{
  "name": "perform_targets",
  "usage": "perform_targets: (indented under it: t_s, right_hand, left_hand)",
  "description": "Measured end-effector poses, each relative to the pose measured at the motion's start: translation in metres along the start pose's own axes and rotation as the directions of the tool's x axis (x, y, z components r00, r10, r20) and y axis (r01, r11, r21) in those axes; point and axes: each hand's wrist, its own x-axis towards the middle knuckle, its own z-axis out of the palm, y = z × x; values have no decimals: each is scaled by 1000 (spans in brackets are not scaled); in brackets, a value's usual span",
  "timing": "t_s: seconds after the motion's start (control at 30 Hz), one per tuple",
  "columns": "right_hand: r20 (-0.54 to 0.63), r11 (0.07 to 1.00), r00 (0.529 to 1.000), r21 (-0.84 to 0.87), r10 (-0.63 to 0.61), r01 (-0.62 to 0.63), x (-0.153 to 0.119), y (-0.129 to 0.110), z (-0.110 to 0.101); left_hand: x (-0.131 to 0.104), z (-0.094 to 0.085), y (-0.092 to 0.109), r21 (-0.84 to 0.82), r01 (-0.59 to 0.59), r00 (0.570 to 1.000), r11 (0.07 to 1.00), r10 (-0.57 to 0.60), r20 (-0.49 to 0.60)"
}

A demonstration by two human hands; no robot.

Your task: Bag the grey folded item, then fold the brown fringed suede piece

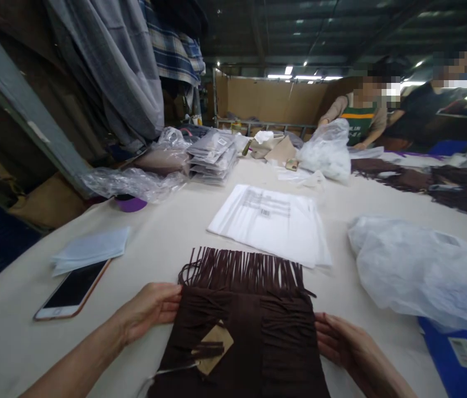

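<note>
A folded dark brown fringed cloth (245, 342) lies flat in front of me, its long strips pointing away across the table. My left hand (152, 309) pinches its left edge near the base of the fringe, thumb on top. On the opposite edge, my right hand (343, 340) holds the cloth with bent fingers, their tips partly hidden at the side. A tan paper tag (215, 348) rests on the cloth, with a dark strip across it. Beside the tag, a thin shiny metal piece (175, 367) is too blurred to name.
White printed bags (270, 221) lie beyond the fringe. A phone (75, 290) under a pale blue face mask (92, 249) is at left. Crumpled clear plastic (419, 271) and a blue packet (461, 359) sit at right. Bagged garments (212, 155) are stacked behind; a co-worker (361, 110) stands across.
</note>
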Motion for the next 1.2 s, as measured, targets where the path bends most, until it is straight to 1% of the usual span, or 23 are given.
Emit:
perform_targets:
  t_s: [0.07,0.13,0.23,0.3,0.37,0.43,0.57,0.63,0.67,0.73,0.8,0.83,0.87,0.9,0.93,0.97,1.0,1.03,1.07,1.1,1.13,1.17,1.2]
  right_hand:
    - [163,995,983,50,80,-89,7,-6,8]
    - [290,976,947,121,139,-180,15,-14,12]
    - [409,926,896,242,175,-291,28,-27,15]
    - [464,904,867,270,180,-332,39,-33,19]
    - [496,902,847,254,189,-350,50,-38,24]
    - [524,895,818,212,235,-393,61,-40,31]
    - [593,873,725,75,350,-482,82,-41,43]
    - [610,876,697,10,378,-483,92,-41,49]
    - [619,874,683,-11,387,-485,96,-42,52]
    - [647,873,657,-26,387,-488,102,-45,57]
    - [664,899,669,-12,334,-437,105,-51,62]
    - [665,920,683,-14,301,-392,103,-55,64]
    - [661,942,699,-33,271,-334,99,-60,66]
    - [661,960,706,-85,255,-267,93,-66,68]
    - [668,967,699,-170,255,-191,86,-71,69]
    - [679,956,685,-280,264,-91,76,-76,71]
    - [685,916,679,-398,263,47,65,-79,72]
    - [693,833,681,-506,238,223,54,-80,73]
    - [711,703,679,-577,182,416,43,-78,74]
    - [750,528,654,-597,100,604,34,-73,75]
    - [797,326,603,-575,20,750,26,-65,74]
    - [845,124,534,-527,-30,841,19,-55,73]
    - [884,-46,465,-467,-46,883,15,-43,72]
  left_hand:
    - [11,5,5,-13,78,988,997,-75,135]
    - [23,9,9,-96,174,955,980,-144,260]
    - [42,16,15,-274,285,888,918,-145,437]
    - [55,21,18,-305,340,845,890,-147,514]
    - [67,24,21,-261,393,790,882,-178,586]
    - [79,26,23,-200,430,736,881,-214,642]
    - [97,37,24,-155,445,697,882,-232,678]
    - [103,44,24,-143,467,684,873,-254,684]
    - [107,48,24,-147,475,686,868,-260,680]
    - [113,55,26,-164,468,718,868,-265,644]
    - [117,60,33,-148,448,751,882,-282,597]
    - [117,63,39,-116,434,751,893,-288,594]
    - [116,67,46,-64,405,735,912,-284,615]
    - [113,70,55,19,357,696,934,-280,661]
    - [107,74,64,123,283,639,951,-283,716]
    - [100,78,72,235,170,575,957,-290,765]
    - [90,81,79,343,36,528,939,-309,791]
    - [79,83,82,418,-112,510,901,-309,803]
    - [66,84,82,460,-255,521,850,-280,806]
    - [53,85,76,482,-377,538,791,-236,809]
    - [40,84,66,486,-482,555,729,-175,813]
    - [28,82,52,482,-567,570,668,-105,815]
    - [18,81,34,478,-632,582,609,-33,812]
